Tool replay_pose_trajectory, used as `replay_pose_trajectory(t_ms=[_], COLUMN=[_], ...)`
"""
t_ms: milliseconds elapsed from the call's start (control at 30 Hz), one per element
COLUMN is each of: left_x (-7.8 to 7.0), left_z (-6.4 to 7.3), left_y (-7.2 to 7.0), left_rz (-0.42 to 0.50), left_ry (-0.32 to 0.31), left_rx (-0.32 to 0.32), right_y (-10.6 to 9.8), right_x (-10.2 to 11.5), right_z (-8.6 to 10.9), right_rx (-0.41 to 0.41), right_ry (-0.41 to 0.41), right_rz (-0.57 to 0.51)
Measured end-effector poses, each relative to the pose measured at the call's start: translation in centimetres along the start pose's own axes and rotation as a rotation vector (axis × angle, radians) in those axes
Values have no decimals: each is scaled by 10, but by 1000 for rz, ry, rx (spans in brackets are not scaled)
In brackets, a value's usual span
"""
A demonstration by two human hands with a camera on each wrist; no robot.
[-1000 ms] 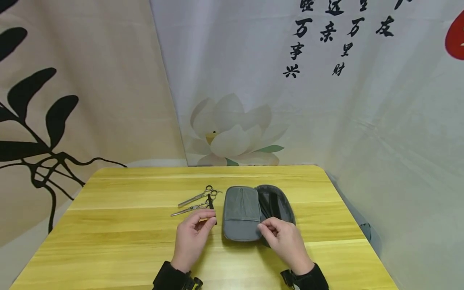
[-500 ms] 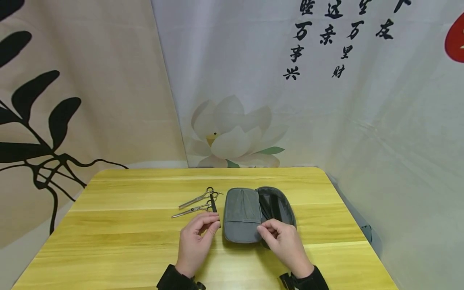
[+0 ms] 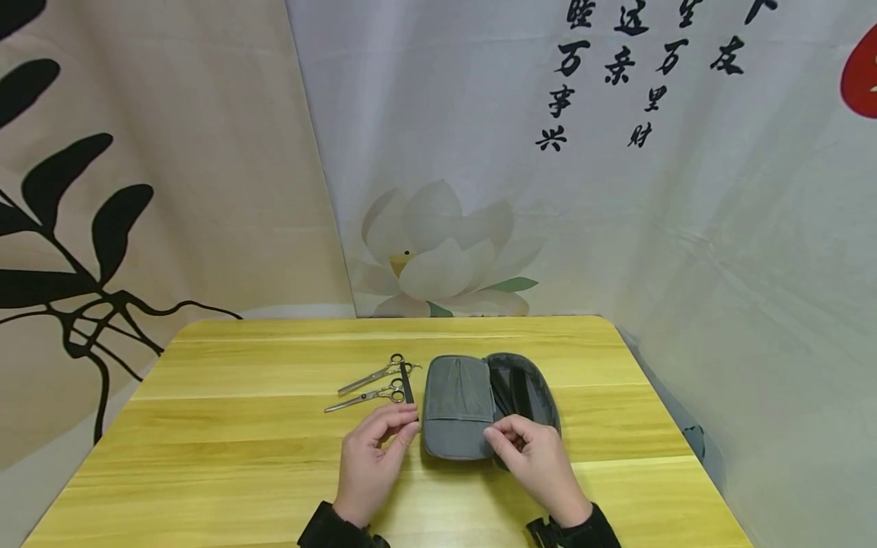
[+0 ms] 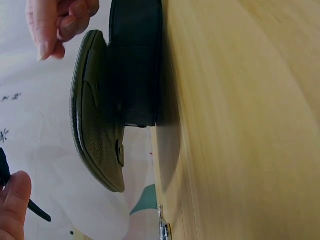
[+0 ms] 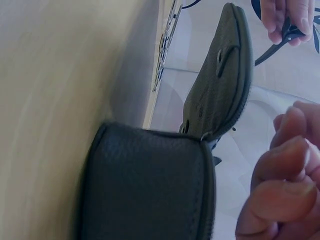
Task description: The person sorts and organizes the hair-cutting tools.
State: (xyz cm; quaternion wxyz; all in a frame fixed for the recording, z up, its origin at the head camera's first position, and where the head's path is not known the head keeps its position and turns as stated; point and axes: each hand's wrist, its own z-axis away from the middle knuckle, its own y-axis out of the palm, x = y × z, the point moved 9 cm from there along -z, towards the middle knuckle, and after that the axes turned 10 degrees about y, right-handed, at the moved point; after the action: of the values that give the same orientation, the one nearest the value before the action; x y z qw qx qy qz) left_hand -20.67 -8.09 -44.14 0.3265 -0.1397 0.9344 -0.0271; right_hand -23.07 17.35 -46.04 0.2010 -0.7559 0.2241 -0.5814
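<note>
My left hand (image 3: 373, 457) pinches a slim black hair clip (image 3: 407, 384) between thumb and fingertips, its long end pointing away from me. In the right wrist view the clip (image 5: 275, 50) shows a tapering arm. My right hand (image 3: 541, 464) hovers over the near edge of a grey zip case (image 3: 457, 438), its fingers loosely curled and nothing visible in them. The case lies unzipped, with its pocketed cover folded out to the left and dark slim items (image 3: 518, 390) in its right half. Beyond my left hand lie two pairs of hairdressing scissors, one farther (image 3: 359, 382) and one nearer (image 3: 346, 405).
Everything rests on a yellow wooden table (image 3: 205, 441). Behind its far edge hangs a pale cloth (image 3: 445, 91) printed with a lotus and black characters. Black straps and sleeves (image 3: 332, 529) cover both wrists.
My left hand has shifted slightly right toward the case, and the hair clip has moved with it. The right hand has stayed nearly still; case and scissors lie as before.
</note>
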Motion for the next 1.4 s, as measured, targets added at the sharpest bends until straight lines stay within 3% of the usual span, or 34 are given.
replay_pose_trajectory(t_ms=[333,700,800,1100,1400], left_x=[-19,-35,-40,-47,-49], left_z=[2,6,8,13,16], left_y=[11,23,26,32,34], left_rz=[-18,-22,-23,26,32], left_ry=[175,265,293,363,404], left_rx=[43,80,83,74,59], right_y=[8,34,41,55,59], right_x=[3,17,19,26,27], right_z=[4,15,18,26,27], right_rx=[113,460,523,615,641], right_ry=[16,49,67,36,36], right_rz=[-181,-425,-473,-533,-589])
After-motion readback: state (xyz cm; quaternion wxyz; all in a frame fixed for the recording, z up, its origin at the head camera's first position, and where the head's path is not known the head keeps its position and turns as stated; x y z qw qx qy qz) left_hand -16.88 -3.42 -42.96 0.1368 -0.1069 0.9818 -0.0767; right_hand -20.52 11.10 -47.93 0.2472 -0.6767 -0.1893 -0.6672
